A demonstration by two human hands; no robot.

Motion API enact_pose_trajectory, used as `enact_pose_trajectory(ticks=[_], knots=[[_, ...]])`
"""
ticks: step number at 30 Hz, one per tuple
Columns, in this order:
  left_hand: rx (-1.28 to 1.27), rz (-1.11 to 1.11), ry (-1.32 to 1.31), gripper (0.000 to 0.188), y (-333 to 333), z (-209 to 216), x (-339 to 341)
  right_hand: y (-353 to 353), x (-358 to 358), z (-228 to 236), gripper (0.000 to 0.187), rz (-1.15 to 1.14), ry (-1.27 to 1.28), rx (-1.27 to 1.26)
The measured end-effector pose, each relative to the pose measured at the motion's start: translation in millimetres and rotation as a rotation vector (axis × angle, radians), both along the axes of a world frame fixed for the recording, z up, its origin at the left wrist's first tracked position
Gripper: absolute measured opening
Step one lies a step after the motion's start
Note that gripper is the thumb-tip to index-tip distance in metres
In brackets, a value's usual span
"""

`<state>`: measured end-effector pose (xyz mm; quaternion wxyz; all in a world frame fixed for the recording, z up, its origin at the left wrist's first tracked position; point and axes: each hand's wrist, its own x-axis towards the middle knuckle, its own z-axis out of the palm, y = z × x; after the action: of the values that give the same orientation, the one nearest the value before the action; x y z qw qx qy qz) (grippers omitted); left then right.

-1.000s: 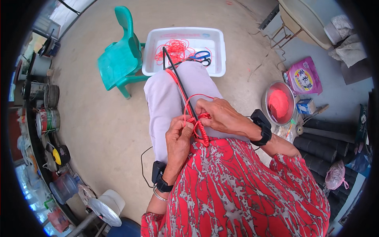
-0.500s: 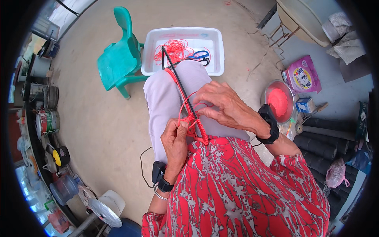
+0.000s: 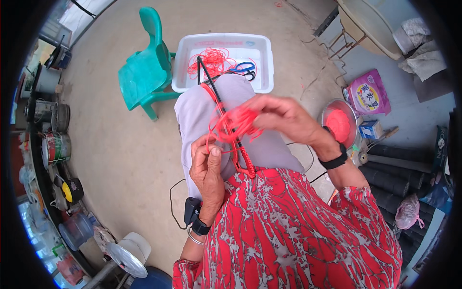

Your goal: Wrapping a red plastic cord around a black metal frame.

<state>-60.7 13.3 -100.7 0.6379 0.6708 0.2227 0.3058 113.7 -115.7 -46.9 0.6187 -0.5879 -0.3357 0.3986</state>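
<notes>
A seated person (image 3: 288,250) in lilac trousers (image 3: 192,115) and a red-and-grey patterned shirt (image 3: 288,207) works near me with two bare hands. A slim black frame (image 3: 214,91) lies lengthwise over the trousers: its long axis runs outward from the shirt, and its narrow far end points away from the body, slightly left, toward a white tub (image 3: 268,65). Braided red cord (image 3: 247,161) covers part of the near end. The left hand (image 3: 207,166) pinches a red strand (image 3: 225,152) between thumb and fingers. The right hand (image 3: 284,115), motion-blurred, grasps a loose red bundle (image 3: 238,124) above the frame. The tub holds tangled cord (image 3: 211,60) and blue-handled scissors (image 3: 243,67).
</notes>
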Motion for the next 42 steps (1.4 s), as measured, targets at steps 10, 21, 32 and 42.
enact_pose_trajectory(ticks=[10,21,32,42], knots=[[-1.143,-0.375,0.204,0.052,-10,-13,7,-100,29,25,0.02,-0.358,0.54,0.414],[-1.268,-0.449,0.056,0.044,-15,-16,11,-199,4,7,0.025,-0.37,0.313,-0.01],[-1.417,-0.415,0.016,0.023,-16,-24,5,-200,11,13,0.018,-0.448,0.254,-0.046],[-0.941,-0.124,0.156,0.023,-12,-22,0,-56,42,38,0.017,-0.486,-0.409,-0.266]])
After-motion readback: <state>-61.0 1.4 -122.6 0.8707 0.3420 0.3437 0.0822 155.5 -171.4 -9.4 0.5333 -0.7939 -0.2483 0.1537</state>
